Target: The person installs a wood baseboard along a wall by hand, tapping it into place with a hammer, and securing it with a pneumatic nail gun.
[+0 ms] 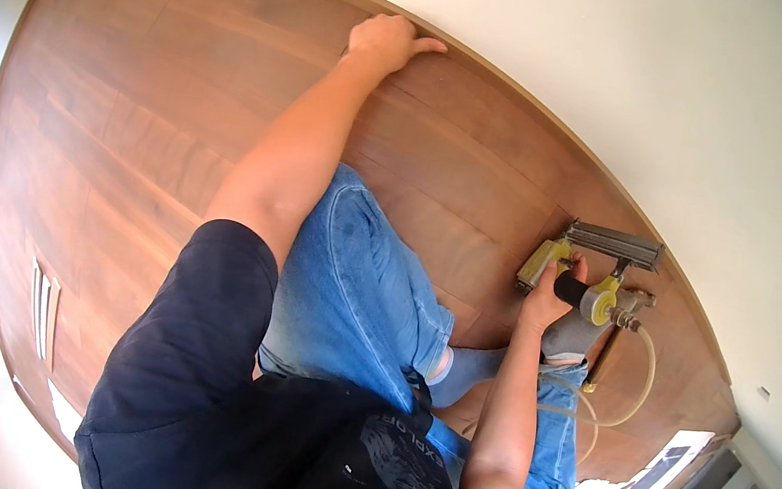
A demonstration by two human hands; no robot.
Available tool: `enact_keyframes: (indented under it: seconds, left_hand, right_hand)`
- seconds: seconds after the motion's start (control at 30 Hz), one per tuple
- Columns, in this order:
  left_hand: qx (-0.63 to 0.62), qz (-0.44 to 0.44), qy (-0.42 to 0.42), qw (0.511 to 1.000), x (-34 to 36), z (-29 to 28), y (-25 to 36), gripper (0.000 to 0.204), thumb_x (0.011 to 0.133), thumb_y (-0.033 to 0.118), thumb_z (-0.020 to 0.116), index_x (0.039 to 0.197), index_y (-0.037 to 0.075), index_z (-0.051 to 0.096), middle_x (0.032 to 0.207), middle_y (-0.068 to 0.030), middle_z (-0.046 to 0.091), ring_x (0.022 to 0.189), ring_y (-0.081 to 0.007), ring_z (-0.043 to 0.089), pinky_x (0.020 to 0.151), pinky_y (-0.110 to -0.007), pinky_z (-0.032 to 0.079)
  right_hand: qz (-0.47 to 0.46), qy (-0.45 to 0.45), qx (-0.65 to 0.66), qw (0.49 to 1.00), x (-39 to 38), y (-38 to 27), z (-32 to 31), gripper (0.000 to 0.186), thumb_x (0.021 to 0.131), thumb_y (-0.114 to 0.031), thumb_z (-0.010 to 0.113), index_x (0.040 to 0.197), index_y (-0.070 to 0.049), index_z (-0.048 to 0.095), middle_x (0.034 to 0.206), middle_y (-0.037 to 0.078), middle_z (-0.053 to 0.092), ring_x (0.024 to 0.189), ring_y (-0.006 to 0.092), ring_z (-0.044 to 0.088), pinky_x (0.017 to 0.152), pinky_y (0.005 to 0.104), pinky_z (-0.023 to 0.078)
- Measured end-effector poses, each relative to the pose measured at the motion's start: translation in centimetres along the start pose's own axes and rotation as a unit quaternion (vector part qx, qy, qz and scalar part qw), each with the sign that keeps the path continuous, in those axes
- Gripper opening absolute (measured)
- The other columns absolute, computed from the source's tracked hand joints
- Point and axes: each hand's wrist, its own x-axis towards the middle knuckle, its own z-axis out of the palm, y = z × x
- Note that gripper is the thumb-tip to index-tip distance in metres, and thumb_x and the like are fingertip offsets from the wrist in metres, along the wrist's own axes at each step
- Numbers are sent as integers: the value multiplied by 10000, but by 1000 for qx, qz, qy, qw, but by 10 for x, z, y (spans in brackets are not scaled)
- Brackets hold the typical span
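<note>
My left hand (pixel 385 42) presses against the thin wooden trim (pixel 497 73) where the brown plank floor meets the pale wall. Its thumb stretches out to the right along the trim; the other fingers are partly hidden. At the right, my right hand (pixel 548 303) is closed round a yellow and black air nail gun (pixel 596 304). The gun's long grey magazine (pixel 614 243) lies close to the trim. From the gun's fitting a clear air hose (pixel 645 384) loops down past my leg.
My bent jeans-clad knee (pixel 357 270) and grey-socked foot (pixel 571 337) rest on the plank floor (pixel 205 65). Beside the foot is a brown-handled tool (pixel 602 362), partly hidden. A printed sheet (pixel 650 476) lies at lower right. Pale strips (pixel 43 314) lie at far left.
</note>
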Motion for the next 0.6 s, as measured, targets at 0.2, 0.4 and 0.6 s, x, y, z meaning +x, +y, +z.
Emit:
enact_keyframes:
  seconds: [0.2,0.4,0.6]
  left_hand:
    - [9,97,23,995,-2,4,-2,767,857,813,489,925,108,783,969,-102,748,968,-283,702,833,-420,569]
    - [-49,69,-16,996,-4,4,26,727,867,787,517,850,106,771,854,-63,740,904,-237,704,824,-402,562]
    - [-139,52,-13,989,4,8,-1,657,885,729,568,852,107,778,765,-10,732,803,-174,696,772,-374,556]
  right_hand:
    - [-16,-51,-13,998,5,-5,-5,531,895,47,628,1402,39,471,1373,145,544,1303,262,499,1149,386,339]
    - [-14,-41,-15,999,3,-6,-2,503,905,18,640,1384,39,490,1354,147,564,1287,261,514,1135,384,357]
    - [8,-24,21,999,2,1,-1,486,919,-19,663,1373,42,501,1348,146,572,1269,255,527,1121,382,375]
